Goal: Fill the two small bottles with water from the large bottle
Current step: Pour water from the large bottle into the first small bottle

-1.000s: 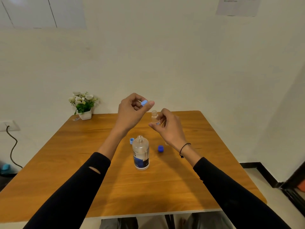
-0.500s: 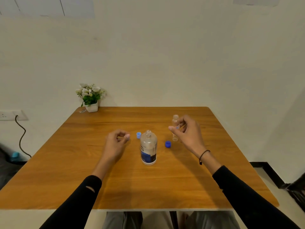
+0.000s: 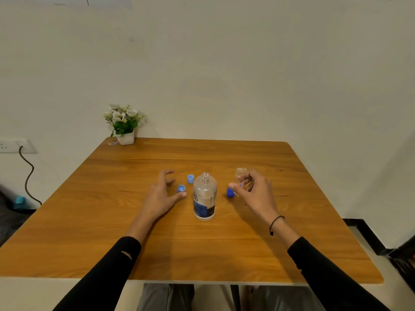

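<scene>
Over table, left hand [image 3: 162, 194] apparently splayed.

The right hand [image 3: 253, 191] hides most of the small bottle [image 3: 240, 173].

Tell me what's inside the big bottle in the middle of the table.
The large bottle stands upright and uncapped. Its glass looks clear, and no waterline is evident. The dark blue label covers the lower part, so any water there cannot be seen.
</scene>
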`<state>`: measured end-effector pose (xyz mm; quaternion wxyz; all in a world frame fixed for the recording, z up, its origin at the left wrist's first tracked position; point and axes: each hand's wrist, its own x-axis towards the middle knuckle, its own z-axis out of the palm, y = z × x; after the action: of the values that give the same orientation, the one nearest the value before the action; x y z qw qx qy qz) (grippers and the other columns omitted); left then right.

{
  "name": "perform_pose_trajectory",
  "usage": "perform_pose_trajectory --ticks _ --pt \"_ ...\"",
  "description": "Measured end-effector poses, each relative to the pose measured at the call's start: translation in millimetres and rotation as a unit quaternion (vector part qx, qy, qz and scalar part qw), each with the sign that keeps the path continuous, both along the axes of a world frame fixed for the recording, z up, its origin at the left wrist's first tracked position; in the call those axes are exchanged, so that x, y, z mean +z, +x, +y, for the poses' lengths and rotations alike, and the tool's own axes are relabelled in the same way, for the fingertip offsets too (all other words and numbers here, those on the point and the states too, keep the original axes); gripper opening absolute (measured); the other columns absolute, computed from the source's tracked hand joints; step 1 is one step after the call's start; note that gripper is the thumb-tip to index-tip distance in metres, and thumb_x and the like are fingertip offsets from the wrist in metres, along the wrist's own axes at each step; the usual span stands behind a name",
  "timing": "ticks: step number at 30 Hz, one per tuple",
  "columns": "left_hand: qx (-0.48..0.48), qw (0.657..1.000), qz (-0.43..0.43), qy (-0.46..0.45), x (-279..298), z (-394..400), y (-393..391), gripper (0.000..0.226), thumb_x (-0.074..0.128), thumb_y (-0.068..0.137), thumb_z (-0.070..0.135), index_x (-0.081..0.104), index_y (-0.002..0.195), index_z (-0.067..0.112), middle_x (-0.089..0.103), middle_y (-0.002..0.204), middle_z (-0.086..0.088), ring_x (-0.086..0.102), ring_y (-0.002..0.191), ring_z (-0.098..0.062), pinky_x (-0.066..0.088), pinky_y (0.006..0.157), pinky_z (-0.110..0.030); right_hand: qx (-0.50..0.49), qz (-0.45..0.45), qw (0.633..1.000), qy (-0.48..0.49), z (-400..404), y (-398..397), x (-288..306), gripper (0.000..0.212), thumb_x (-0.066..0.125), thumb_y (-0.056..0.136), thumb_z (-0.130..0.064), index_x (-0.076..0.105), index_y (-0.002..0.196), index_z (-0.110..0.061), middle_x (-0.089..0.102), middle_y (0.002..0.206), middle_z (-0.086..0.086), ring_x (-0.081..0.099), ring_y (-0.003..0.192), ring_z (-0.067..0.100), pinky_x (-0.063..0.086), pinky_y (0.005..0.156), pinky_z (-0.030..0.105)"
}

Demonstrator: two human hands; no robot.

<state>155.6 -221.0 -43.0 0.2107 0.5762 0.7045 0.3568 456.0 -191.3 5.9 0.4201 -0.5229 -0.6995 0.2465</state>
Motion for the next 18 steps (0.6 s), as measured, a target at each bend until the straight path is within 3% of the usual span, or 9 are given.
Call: perform_pose_trajectory --ticks 2,5,7,9,13,18 --pt "0.034 0.997 -0.062 0.033 5 -4 -3 0.08 0.089 0.088 0.043 0.04 0.151 0.037 0.063 0.148 -0.002 0.06 0.136 -0.023 0.056 0.111 -0.053 -0.002 0.009 1.0 0.004 -2 -1 3 0.029 0.086 0.084 -0.038 0.066 0.095 -0.021 0.066 0.089 -0.003 0.058 0.073 0.01 0.045 0.059 0.017" --pt "0.096 0.975 -0.115 0.162 20 -17 -3 0.04 0.081 0.096 0.033 0.06 0.13 0.032 0.069 0.122 0.009 0.069 0.109 -0.011 0.064 0.087 -0.037 -0.001 0.028 0.999 0.02 -9 -2 8 0.031 0.086 0.082 -0.042 0.066 0.097 -0.022 0.066 0.09 -0.004 0.057 0.069 0.007 0.047 0.057 0.016" --pt "0.111 0.952 -0.112 0.262 33 -32 3 0.019 0.078 0.097 0.034 0.068 0.112 0.027 0.07 0.1 0.015 0.066 0.083 -0.001 0.056 0.068 -0.021 0.003 0.056 0.998 0.033 -16 -3 13 0.035 0.087 0.078 -0.045 0.066 0.096 -0.022 0.067 0.089 -0.006 0.056 0.066 0.004 0.048 0.057 0.016" --pt "0.085 0.934 -0.122 0.325 45 -48 13 0.017 0.076 0.096 0.039 0.071 0.102 0.023 0.07 0.089 0.016 0.06 0.07 0.0 0.049 0.059 -0.014 0.009 0.085 0.995 0.057 -23 -7 18 0.036 0.087 0.076 -0.047 0.066 0.093 -0.024 0.067 0.087 -0.008 0.054 0.064 0.003 0.047 0.056 0.017" --pt "0.014 0.926 -0.125 0.357 73 -68 37 0.025 0.077 0.092 0.041 0.073 0.101 0.018 0.071 0.091 0.02 0.063 0.071 -0.001 0.048 0.061 -0.011 0.018 0.112 0.987 0.112 -38 -26 35 0.036 0.081 0.074 -0.058 0.061 0.092 -0.034 0.065 0.087 -0.013 0.054 0.065 0.005 0.046 0.055 0.016" --pt "-0.064 0.923 -0.121 0.359 106 -66 57 0.031 0.08 0.088 0.047 0.077 0.109 0.024 0.077 0.096 0.013 0.072 0.078 -0.01 0.053 0.062 -0.016 0.031 0.122 0.978 0.166 -46 -54 58 0.04 0.088 0.077 -0.05 0.062 0.094 -0.025 0.064 0.086 -0.014 0.053 0.065 0.006 0.042 0.055 0.015"
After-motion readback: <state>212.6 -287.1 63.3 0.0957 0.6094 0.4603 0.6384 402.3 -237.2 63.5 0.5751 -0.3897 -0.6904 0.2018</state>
